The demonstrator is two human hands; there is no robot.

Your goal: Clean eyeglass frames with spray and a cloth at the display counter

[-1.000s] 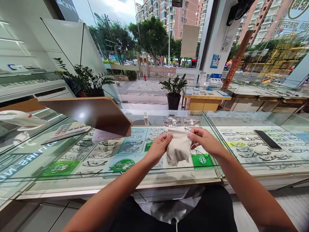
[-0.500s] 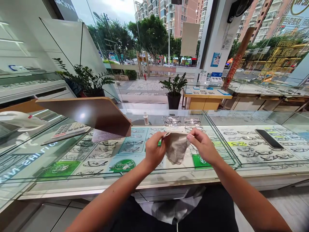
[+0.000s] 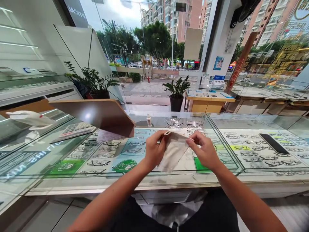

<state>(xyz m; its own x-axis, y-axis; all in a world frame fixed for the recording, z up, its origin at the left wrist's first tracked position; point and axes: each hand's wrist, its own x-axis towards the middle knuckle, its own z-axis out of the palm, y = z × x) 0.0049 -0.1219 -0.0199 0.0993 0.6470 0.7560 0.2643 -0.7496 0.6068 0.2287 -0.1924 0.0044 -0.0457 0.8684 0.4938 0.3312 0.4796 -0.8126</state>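
Holding a thin, pale beige cloth (image 3: 172,153) with a zigzag-cut edge by its upper part, the person's left hand (image 3: 154,149) and right hand (image 3: 202,149) are raised above a clear glass tabletop (image 3: 185,166), a narrow stretch of fabric between them. The left hand is curled, thumb and fingers closed on the cloth's folded upper left corner; the right hand pinches the upper right side between thumb and fingertips. The rest of the cloth hangs down towards the near side, slanting a little to the left. Rows of thin-framed eyeglasses (image 3: 98,163) lie under the glass on both sides, and a bright green card (image 3: 201,165) shows partly behind the right hand. Beyond the cloth, a small white bottle (image 3: 149,121) stands upright on the far side, slightly to the left. A black rectangular smartphone (image 3: 274,143) lies well to the right, while a light-coloured calculator (image 3: 78,128) with many keys rests to the left, near a brown flat board (image 3: 101,112) with rounded corners.
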